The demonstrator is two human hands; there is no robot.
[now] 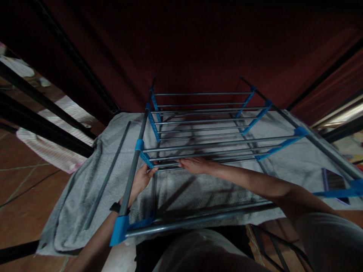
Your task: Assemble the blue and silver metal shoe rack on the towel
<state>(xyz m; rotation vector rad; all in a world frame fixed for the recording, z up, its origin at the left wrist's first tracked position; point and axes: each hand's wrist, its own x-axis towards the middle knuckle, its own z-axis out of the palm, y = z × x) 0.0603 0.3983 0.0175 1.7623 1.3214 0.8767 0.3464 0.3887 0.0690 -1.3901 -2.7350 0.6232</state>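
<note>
Closest in, just short of the near edge of the grey cloth (76, 189), a pale garment (195, 251) over the lap. Along that near edge, a thick grey tube (181, 223), capped at its left end by a blue corner joint (119, 231). Over by the near-right corner of the cloth, a dark flat object (337, 183) with a purple edge, next to another blue joint (356, 189). Now in past the tube to the left hand (143, 178), black band (115, 207) at the wrist: thumb and fingers closed about the lower end of a blue bracket (147, 159), right beside the left side post (131, 180). And the right hand (194, 165), in from the right, fingers bent and gripping a lower bar (167, 165) of that same nearest tier. Around both hands, the grey-and-blue rack (210, 145), lying lengthwise on the cloth from near edge to far edge, bars one behind another. Off to its left, a loose grey rod (109, 177), slanting along the cloth's left edge. Beyond that edge, black frame bars (45, 122) over a striped cloth (53, 147) on the brown floor (25, 181). Right at the back, behind the cloth's far edge, a dark red drape (198, 45).
</note>
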